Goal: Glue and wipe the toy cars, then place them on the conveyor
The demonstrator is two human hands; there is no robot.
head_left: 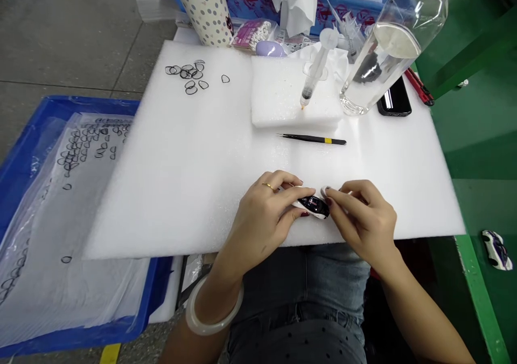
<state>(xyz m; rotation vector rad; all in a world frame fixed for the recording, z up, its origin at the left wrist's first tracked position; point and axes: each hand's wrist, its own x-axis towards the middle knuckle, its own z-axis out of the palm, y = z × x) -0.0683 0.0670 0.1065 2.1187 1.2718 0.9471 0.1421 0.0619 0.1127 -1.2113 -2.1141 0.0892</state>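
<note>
My left hand grips a small black-and-white toy car near the front edge of the white foam sheet. Its thumb and fingers close on the car's left end. At the car's right end, my right hand pinches a small white piece, whose kind I cannot make out. Beyond the hands lie black tweezers with a yellow band. A syringe stands tip down on a foam block. Thin black rings lie loose at the sheet's far left.
A clear glass bottle of liquid stands right of the block, beside a black phone and a red knife. Left, a blue tray holds more rings. A spotted cup stands behind. Another toy car sits far right.
</note>
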